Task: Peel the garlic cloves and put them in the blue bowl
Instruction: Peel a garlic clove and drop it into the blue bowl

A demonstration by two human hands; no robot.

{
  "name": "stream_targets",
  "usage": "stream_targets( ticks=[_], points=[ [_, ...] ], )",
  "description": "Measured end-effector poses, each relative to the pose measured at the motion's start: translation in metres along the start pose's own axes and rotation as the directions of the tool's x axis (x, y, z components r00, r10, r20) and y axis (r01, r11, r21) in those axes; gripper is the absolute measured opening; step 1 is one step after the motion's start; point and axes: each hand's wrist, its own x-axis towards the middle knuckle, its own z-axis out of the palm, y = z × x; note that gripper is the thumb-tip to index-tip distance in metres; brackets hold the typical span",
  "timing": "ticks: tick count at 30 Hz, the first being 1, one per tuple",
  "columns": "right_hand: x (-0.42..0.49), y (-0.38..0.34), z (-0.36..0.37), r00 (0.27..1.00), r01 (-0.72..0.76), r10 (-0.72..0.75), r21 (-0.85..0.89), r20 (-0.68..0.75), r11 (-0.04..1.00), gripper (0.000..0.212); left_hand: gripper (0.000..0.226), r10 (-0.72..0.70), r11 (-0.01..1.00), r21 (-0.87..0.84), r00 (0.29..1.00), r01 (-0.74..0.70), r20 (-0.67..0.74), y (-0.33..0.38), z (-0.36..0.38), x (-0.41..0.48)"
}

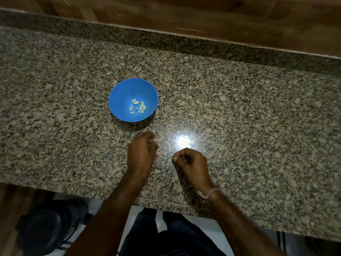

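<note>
Closest to my camera, below the counter's front edge, I see dark trousers (166,239) over a white floor (208,228), and a round black object (46,226) at lower left that I cannot identify. Both forearms reach up over the speckled granite counter (258,126). A pale thread band (207,193) is tied round the right wrist.

The right hand (191,163) sits near the front edge with its fingers clenched into a loose fist, thumb laid against the forefinger; nothing shows inside it. The left hand (142,150) is a little further in, just beside the right but not touching it. Its fingers are curled under too, and something pale shows at the fingertips (154,140). I cannot tell whether that is a clove or only fingernails.

Between the hands, slightly beyond them, a lamp glare (182,141) whitens the stone. Past the left hand, close to its knuckles but apart, the blue bowl (118,97) stands upright on the counter. About ten peeled garlic cloves (138,107) lie loose on its bottom. Behind the counter rises a granite ledge (166,41), then a wooden wall (203,13).
</note>
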Motion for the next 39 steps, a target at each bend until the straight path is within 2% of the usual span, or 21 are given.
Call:
stream_targets(
  ticks=[2,4,6,10,16,19,21,22,24,25,28,30,32,34,35,37,39],
  points=[
    [-0.004,0.000,0.003,1.000,-0.002,0.002,-0.025,0.012,1.000,0.007,0.035,-0.006,0.994,0.106,0.999,0.002,0.045,-0.001,0.004,0.000],
    [-0.006,0.000,0.004,1.000,-0.012,0.012,-0.041,0.002,0.999,0.007,0.045,0.003,0.991,0.137,1.000,-0.003,-0.002,-0.002,0.006,-0.015],
    [-0.005,0.001,0.004,1.000,-0.021,0.021,-0.058,-0.003,0.998,0.007,0.041,0.028,0.996,0.089,0.997,-0.022,-0.067,-0.004,0.009,-0.040],
    [-0.003,0.000,0.006,1.000,0.001,-0.001,-0.142,-0.005,0.990,0.011,0.030,0.032,0.997,0.068,0.999,-0.032,-0.001,-0.015,0.022,-0.074],
    [-0.009,-0.001,0.011,0.995,0.088,-0.096,-0.268,-0.018,0.959,0.015,0.031,0.035,0.997,0.075,0.999,-0.036,0.007,-0.017,0.024,-0.073],
    [-0.007,-0.001,0.012,0.994,0.094,-0.106,-0.291,-0.027,0.952,0.012,0.025,-0.007,1.000,-0.021,1.000,0.007,0.001,-0.014,0.028,-0.074],
    [-0.003,0.001,0.011,1.000,0.007,-0.008,-0.166,-0.006,0.986,0.010,0.017,-0.061,0.992,-0.108,0.998,0.063,0.021,-0.007,0.032,-0.073],
    [-0.003,0.000,0.009,0.996,-0.082,0.082,0.001,0.028,0.997,0.010,0.012,-0.084,0.982,-0.164,0.996,0.089,0.035,-0.004,0.033,-0.072],
    [-0.009,-0.004,0.008,0.962,-0.269,0.235,0.348,0.137,0.898,0.009,0.007,-0.140,0.947,-0.283,0.988,0.153,0.065,0.000,0.035,-0.070],
    [-0.012,-0.006,0.008,0.944,-0.328,0.279,0.436,0.175,0.838,0.009,0.008,-0.165,0.930,-0.320,0.983,0.180,0.074,0.000,0.035,-0.070],
    [-0.024,-0.010,0.009,0.915,-0.404,0.337,0.528,0.223,0.747,0.009,0.009,-0.214,0.894,-0.381,0.972,0.236,0.098,-0.002,0.034,-0.074],
    [-0.027,-0.012,0.010,0.920,-0.392,0.323,0.551,0.224,0.737,0.010,0.009,-0.242,0.887,-0.378,0.965,0.264,0.105,0.000,0.033,-0.076],
    [-0.028,-0.012,0.010,0.954,-0.299,0.251,0.469,0.164,0.831,0.010,0.012,-0.237,0.904,-0.342,0.966,0.257,0.099,0.005,0.030,-0.076],
    [-0.026,-0.011,0.010,0.991,-0.131,0.117,0.245,0.072,0.961,0.010,0.015,-0.200,0.936,-0.278,0.976,0.215,0.084,0.010,0.027,-0.076],
    [-0.026,-0.012,0.009,0.998,-0.052,0.047,0.125,0.039,0.991,0.012,0.016,-0.177,0.952,-0.241,0.982,0.189,0.073,0.012,0.025,-0.076],
    [-0.026,-0.015,0.009,1.000,0.025,-0.025,-0.002,0.015,1.000,0.015,0.014,-0.126,0.980,-0.152,0.991,0.130,0.038,0.014,0.021,-0.076],
    [-0.028,-0.015,0.009,0.997,0.074,-0.073,-0.033,0.005,0.997,0.016,0.011,-0.093,0.995,-0.045,0.996,0.094,0.019,0.016,0.019,-0.075]
  ],
)
